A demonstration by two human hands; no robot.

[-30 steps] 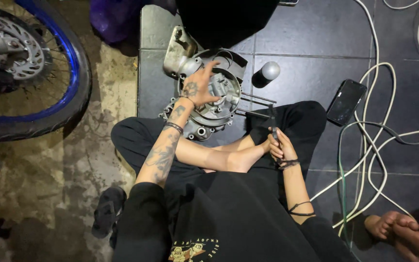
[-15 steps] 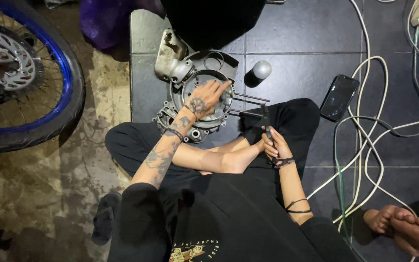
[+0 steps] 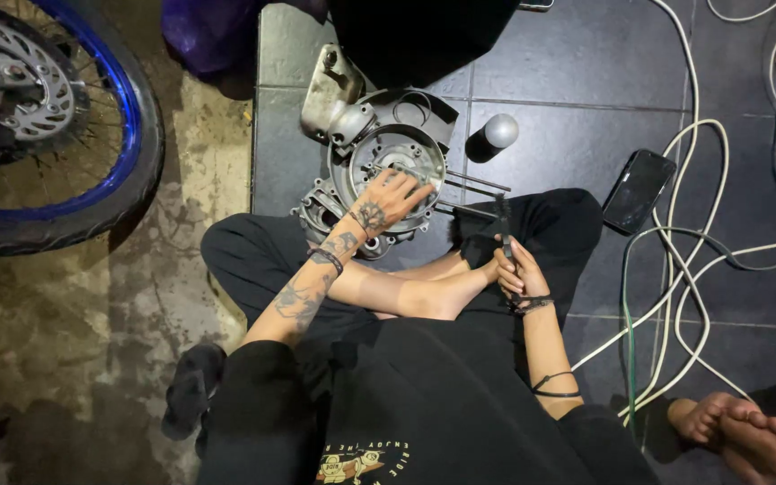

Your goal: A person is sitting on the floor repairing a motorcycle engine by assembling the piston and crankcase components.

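Round grey engine casing (image 3: 388,157) lies flat on tiles.

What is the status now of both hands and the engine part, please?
Left hand resting on grey engine casing, fingers spread. Right hand gripping dark tool. Metal rods lie between casing and tool.

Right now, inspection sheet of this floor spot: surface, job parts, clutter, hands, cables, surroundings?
Surface: dark floor tiles, beside stained concrete.
Job's things: metal engine case on the tiles, long studs sticking out to the right.
Clutter: phone, small grey-capped can, black sandal.
Hands: left hand rests on the case; right hand grips a dark tool.
Cables: white and green cables looped at right.
Surroundings: blue-rimmed motorcycle wheel; another person's bare feet.
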